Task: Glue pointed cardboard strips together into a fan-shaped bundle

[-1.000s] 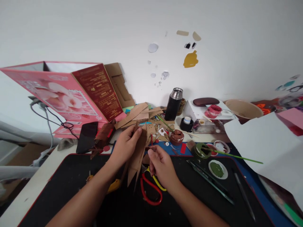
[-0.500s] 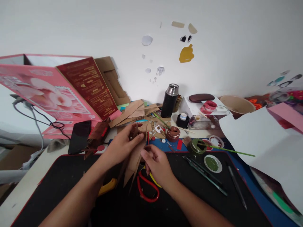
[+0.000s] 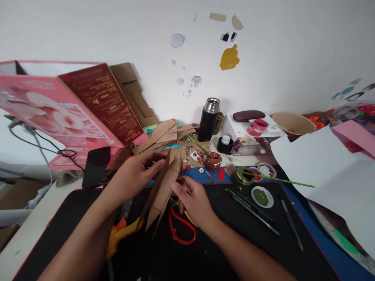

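Note:
My left hand (image 3: 133, 175) grips the upper end of a bundle of long pointed cardboard strips (image 3: 162, 191), which slant down toward me over the black mat (image 3: 73, 218). My right hand (image 3: 191, 201) is closed in a pinch beside the strips and holds a thin red stick (image 3: 182, 167) upright against them. Red-handled scissors (image 3: 181, 230) lie on the mat just under my right hand. A yellow-orange tool (image 3: 123, 232) lies under my left forearm.
More cardboard scraps (image 3: 164, 136) are piled behind. A black flask (image 3: 208, 119), brown paint jar (image 3: 213, 160), green paint jar with a green stick (image 3: 244, 175), green paint dish (image 3: 261, 196) and pens (image 3: 252, 210) stand to the right. A pink box (image 3: 58, 105) stands left, white paper (image 3: 328, 171) right.
The view has tilted and shifted. My left hand has drawn left along the cardboard strips and my right hand stays pinched beside them.

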{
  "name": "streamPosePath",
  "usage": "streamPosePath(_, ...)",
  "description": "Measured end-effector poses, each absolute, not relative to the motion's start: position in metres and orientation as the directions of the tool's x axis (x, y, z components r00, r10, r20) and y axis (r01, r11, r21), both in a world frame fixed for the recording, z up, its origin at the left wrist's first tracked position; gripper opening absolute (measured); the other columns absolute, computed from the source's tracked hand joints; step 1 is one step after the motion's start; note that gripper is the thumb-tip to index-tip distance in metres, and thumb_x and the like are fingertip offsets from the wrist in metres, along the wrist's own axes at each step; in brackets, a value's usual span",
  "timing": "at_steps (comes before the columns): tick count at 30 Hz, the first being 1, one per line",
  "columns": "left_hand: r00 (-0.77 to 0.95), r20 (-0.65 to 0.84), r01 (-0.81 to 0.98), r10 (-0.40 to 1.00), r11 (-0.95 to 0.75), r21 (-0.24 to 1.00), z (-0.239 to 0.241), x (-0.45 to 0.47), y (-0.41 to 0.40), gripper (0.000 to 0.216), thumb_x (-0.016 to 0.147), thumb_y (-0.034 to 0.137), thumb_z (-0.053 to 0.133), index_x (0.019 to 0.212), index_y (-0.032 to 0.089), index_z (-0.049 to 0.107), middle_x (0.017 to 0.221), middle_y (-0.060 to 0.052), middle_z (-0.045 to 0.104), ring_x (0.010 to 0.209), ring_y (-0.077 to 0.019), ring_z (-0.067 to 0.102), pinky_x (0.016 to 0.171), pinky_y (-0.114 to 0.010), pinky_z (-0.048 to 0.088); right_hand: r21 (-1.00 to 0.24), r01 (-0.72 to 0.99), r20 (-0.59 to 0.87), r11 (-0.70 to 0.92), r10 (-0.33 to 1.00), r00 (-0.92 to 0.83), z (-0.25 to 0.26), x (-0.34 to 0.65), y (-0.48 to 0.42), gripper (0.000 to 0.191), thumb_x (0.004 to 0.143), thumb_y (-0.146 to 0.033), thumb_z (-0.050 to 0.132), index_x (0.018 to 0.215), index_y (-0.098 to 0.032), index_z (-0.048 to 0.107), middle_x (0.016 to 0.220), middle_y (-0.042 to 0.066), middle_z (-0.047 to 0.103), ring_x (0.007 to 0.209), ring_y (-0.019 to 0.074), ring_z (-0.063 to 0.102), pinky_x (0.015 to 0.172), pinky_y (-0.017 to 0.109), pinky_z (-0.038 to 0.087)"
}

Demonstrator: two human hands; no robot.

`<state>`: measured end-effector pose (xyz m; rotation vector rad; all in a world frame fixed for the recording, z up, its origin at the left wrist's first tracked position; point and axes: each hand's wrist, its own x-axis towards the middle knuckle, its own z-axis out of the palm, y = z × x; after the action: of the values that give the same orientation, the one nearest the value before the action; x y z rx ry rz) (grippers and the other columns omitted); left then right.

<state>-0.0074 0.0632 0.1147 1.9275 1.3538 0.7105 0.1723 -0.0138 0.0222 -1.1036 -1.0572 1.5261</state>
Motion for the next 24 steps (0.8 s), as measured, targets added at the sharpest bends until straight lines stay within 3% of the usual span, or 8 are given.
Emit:
streamPosePath(6, 0.365, 0.065, 0.63, 0.929, -0.297, 0.718, 0.114, -0.006, 0.062, 0.048, 0.096, 0.059, 0.061, 0.12, 0.02, 0.079, 0.118, -0.008, 0.083, 0.106, -0.0276, 0.077, 0.091, -0.034, 0.059, -0.963, -0.197, -0.155, -0.183, 0.977, -0.149, 0.022, 0.173, -0.014, 0.054, 0.092, -0.074, 0.069, 0.094, -0.021, 0.063, 0.051, -0.01, 0.048, 0.036, 0.0087, 0.042, 0.038, 0.021, 0.033)
streamPosePath(14, 0.44, 0.069, 0.734, 0.896, -0.402, 0.548, 0.103, 0.007, 0.059, 0.034, 0.101, 0.042, 0.053, 0.118, 0.022, 0.075, 0.109, -0.006, 0.083, 0.093, -0.0256, 0.077, 0.081, -0.033, 0.055, -0.967, -0.171, -0.166, -0.19, 0.975, -0.148, 0.02, 0.172, -0.015, 0.055, 0.091, -0.075, 0.069, 0.089, -0.021, 0.06, 0.054, -0.009, 0.048, 0.038, 0.0084, 0.042, 0.038, 0.021, 0.033)
streamPosePath(20, 0.322, 0.136, 0.85, 0.937, -0.349, 0.396, 0.095, 0.01, 0.06, 0.041, 0.099, 0.036, 0.052, 0.131, 0.021, 0.072, 0.115, -0.011, 0.083, 0.097, -0.0309, 0.078, 0.083, -0.037, 0.055, -0.956, -0.214, -0.164, -0.199, 0.971, -0.171, 0.015, 0.172, -0.014, 0.05, 0.097, -0.069, 0.066, 0.108, -0.021, 0.065, 0.054, -0.01, 0.05, 0.039, 0.0096, 0.044, 0.039, 0.02, 0.036)
streamPosePath(24, 0.33, 0.148, 0.832, 0.933, -0.361, 0.421, 0.091, 0.017, 0.055, 0.041, 0.097, 0.033, 0.053, 0.133, 0.021, 0.07, 0.117, -0.012, 0.083, 0.098, -0.0312, 0.079, 0.082, -0.037, 0.057, -0.959, -0.208, -0.163, -0.191, 0.976, -0.146, 0.016, 0.171, -0.012, 0.048, 0.097, -0.067, 0.066, 0.11, -0.021, 0.063, 0.055, -0.01, 0.051, 0.039, 0.0098, 0.044, 0.039, 0.02, 0.038)
